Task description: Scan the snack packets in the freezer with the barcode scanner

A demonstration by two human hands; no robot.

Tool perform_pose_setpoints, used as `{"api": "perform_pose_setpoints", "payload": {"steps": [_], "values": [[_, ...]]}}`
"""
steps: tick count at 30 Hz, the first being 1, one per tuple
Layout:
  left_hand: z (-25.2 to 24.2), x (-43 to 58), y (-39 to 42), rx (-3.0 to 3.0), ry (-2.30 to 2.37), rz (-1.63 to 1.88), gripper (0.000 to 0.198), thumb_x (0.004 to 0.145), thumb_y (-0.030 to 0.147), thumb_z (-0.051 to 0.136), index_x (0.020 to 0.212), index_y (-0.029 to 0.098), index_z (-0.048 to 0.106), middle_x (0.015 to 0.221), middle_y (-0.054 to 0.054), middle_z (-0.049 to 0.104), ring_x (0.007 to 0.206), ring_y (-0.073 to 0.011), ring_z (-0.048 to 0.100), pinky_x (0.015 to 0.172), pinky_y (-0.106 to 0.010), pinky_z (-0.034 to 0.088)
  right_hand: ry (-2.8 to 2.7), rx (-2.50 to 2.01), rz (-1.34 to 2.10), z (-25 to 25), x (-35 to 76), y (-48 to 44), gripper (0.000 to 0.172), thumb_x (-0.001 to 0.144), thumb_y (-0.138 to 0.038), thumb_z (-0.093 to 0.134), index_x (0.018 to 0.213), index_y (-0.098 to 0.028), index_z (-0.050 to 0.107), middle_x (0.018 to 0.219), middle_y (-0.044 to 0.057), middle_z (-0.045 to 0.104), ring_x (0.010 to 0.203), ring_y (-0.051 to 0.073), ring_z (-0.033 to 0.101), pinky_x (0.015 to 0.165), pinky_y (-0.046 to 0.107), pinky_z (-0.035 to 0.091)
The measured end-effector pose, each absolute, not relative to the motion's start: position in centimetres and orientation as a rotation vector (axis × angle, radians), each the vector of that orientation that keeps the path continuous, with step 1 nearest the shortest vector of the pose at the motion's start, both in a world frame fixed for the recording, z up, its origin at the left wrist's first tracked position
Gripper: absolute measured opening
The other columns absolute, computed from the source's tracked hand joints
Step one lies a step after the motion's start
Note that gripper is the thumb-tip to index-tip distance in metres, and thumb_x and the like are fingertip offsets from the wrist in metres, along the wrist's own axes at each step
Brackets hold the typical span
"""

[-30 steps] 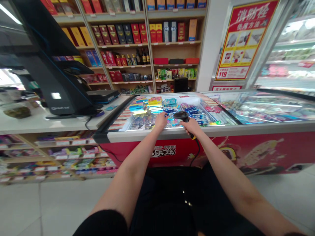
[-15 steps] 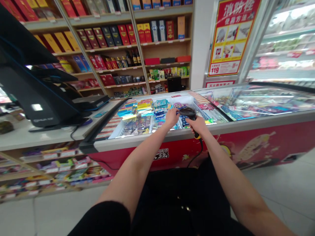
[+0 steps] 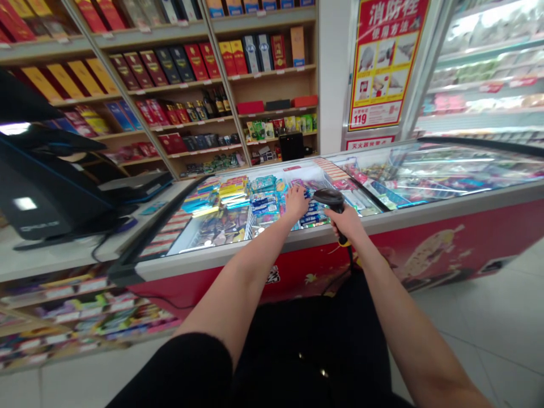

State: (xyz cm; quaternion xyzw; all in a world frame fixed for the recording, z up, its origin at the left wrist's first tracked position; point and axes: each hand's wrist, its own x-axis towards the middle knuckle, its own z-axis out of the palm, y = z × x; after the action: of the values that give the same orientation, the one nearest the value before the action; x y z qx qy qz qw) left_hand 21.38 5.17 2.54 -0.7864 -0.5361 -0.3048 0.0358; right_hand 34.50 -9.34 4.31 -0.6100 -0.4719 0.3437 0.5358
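Observation:
My right hand is wrapped round the handle of a black barcode scanner, whose head points left and away from me. A cable runs down from the handle. To its left, my left hand reaches over the chest freezer with its fingers spread, and I see nothing in its grip. Just beneath and beside that hand lie blue ice cream packets. Whether the fingertips touch them I cannot tell. Light-blue packets and yellow packets lie further left.
On the left counter stands a dark checkout terminal, with a flat black device behind it. Shelves of boxed bottles line the back wall. A red and yellow fire hydrant poster hangs beside a glass-fronted cooler.
My left hand has gone from bunched fingers by the scanner's head to spread fingers over the packets, apart from the scanner. My right hand keeps hold of the scanner. The view has swung slightly right.

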Motion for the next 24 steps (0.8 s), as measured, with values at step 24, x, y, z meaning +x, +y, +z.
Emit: {"api": "perform_pose_setpoints", "payload": {"steps": [24], "values": [[3.6,8.6,5.5,-2.225,-1.935,-0.402,0.059,0.096,0.059,0.035,0.120,0.014,0.064,0.123,-0.021,0.065,0.124,-0.0362,0.055,0.103,-0.047,0.040,-1.285,-1.475,0.851,3.7,29.5,-8.8,0.019,0.084,-0.030,0.067,0.079,-0.019,0.052,0.047,-0.005,0.052,0.033,0.010,0.047,0.034,0.020,0.040]]}}
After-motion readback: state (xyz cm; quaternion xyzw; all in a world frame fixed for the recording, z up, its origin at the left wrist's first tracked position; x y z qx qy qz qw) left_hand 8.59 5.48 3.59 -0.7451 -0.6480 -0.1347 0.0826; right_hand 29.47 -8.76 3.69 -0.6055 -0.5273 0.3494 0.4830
